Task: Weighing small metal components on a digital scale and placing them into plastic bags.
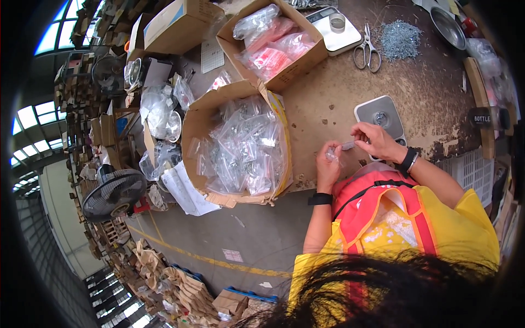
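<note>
My left hand [327, 168] is closed around a small clear plastic bag [347, 146] above the table's front edge. The fingertips of my right hand [377, 141] pinch the other end of the same bag. What lies inside the bag is too small to make out. Just beyond my right hand stands a small white scale [367, 113] with a grey top, a small round clear dish [381, 118] resting on it. Left of my hands, a large open cardboard box [211, 105] holds many clear zip bags [240, 147] with small metal pieces in them.
Behind that box, another carton [299, 65] contains red and clear bags. Farther back are a second scale [342, 39], scissors [367, 54] and a heap of small metal pieces [401, 39]. A metal bowl [447, 27] sits far right. A black fan [115, 194] stands at left.
</note>
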The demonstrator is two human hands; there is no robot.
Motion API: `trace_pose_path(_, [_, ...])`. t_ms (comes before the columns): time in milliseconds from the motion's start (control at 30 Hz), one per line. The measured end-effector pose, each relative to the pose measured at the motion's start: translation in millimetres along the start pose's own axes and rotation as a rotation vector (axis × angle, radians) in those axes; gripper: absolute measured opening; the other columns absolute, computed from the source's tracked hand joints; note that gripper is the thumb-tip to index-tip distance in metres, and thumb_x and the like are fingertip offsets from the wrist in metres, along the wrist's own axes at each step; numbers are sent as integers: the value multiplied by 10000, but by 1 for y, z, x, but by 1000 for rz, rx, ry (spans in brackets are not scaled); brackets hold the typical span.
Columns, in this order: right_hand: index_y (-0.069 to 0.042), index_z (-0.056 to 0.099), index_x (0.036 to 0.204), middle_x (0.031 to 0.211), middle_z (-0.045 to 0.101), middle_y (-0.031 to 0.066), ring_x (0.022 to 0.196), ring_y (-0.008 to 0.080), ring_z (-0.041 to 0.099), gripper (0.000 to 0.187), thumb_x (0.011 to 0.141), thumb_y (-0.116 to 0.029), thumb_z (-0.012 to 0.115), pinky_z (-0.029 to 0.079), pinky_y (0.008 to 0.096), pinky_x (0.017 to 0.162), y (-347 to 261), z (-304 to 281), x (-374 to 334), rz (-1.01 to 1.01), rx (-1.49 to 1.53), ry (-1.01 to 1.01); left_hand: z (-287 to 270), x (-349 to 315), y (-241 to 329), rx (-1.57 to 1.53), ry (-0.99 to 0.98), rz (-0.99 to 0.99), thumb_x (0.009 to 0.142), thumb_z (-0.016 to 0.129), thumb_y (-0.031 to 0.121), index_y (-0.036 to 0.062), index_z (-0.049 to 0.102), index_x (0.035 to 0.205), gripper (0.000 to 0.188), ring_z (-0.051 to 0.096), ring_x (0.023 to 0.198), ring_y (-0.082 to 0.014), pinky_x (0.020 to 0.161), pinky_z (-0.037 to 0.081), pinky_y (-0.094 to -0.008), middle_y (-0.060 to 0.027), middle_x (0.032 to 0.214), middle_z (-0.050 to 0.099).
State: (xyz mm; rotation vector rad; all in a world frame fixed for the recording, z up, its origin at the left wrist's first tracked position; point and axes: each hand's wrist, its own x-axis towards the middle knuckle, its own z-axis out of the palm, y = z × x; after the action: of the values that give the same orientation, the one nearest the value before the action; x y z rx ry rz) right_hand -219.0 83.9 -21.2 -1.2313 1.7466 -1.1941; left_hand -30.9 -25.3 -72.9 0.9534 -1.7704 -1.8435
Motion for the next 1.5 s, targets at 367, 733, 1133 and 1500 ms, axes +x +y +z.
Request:
trace_pose_path(367, [14, 543, 1057, 866, 637, 137, 770, 252, 668, 243, 863, -31, 681, 541, 350, 696, 8, -1, 0, 45, -21, -62, 9, 0, 11, -12, -97, -153, 1010, 666, 171, 29, 636, 1051, 152, 580, 839, -66, 741, 478, -230, 10, 932, 661])
trace_pose_path(733, [-7, 573, 1062, 876, 637, 108, 799, 214, 664, 243, 852, -23, 693, 536, 333, 709, 3, 6, 5, -4, -32, -43, 11, 0, 16, -75, -35, -4, 996, 669, 112, 16, 720, 1042, 117, 595, 852, -59, 751, 481, -233, 2, 938, 717])
trace_pose_path(1133, [-6, 610, 845, 796, 618, 132, 738, 276, 656, 89, 825, -68, 670, 518, 370, 648, -3, -1, 4, -67, -209, -16, 22, -5, 42, 241, 66, 96, 961, 684, 101, 3, 729, 1016, 121, 674, 808, -140, 723, 518, -278, -90, 882, 738])
trace_pose_path(1500, [-11, 634, 918, 796, 647, 58, 711, 137, 624, 89, 885, -87, 668, 500, 284, 658, 13, -111, -30, 271, -228, 288, -32, -28, 162, 117, 462, 188, 991, 647, 72, 19, 699, 1049, 94, 615, 782, -74, 687, 471, -212, -45, 899, 710])
